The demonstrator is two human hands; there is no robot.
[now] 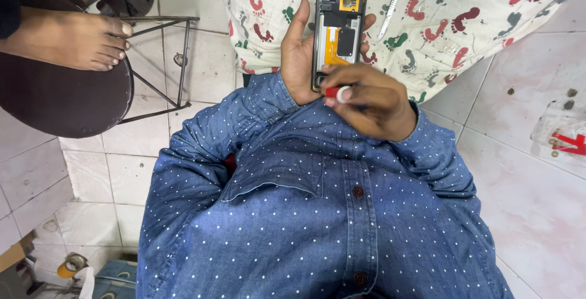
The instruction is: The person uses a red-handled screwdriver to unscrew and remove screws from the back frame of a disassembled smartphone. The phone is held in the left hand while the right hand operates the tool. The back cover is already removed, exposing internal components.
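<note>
floor: pale tiles (537,207) spread beneath and to both sides of the hands, stained in spots out past the right hand
shirt: blue dotted shirt (317,213) fills the lower view, its cuffs reaching up to both wrists
stool: round dark stool (55,97) on thin metal legs, well off to the outer side of the left hand, with a bare foot (73,39) resting on its seat
cloth: white cloth (439,24) printed with red and green footprints, lying just beyond both hands and behind the phone
left hand: left hand (299,61) wrapped around the phone from its left edge, thumb raised alongside, fingertips showing at the far edge
right hand: right hand (372,100) curled closed, pinching a small tool at the phone's lower end, knuckles toward the chest
phone: opened phone (339,24) with back cover off, held upright in the left hand, black and yellow-orange innards showing, camera block at the top
tweezers: metal tweezers (394,3) lying on the cloth, just beyond the right hand, apart from the phone
tool: red and white tool (337,93) gripped in the right fingers, its tip hidden, touching the phone's bottom edge
</note>
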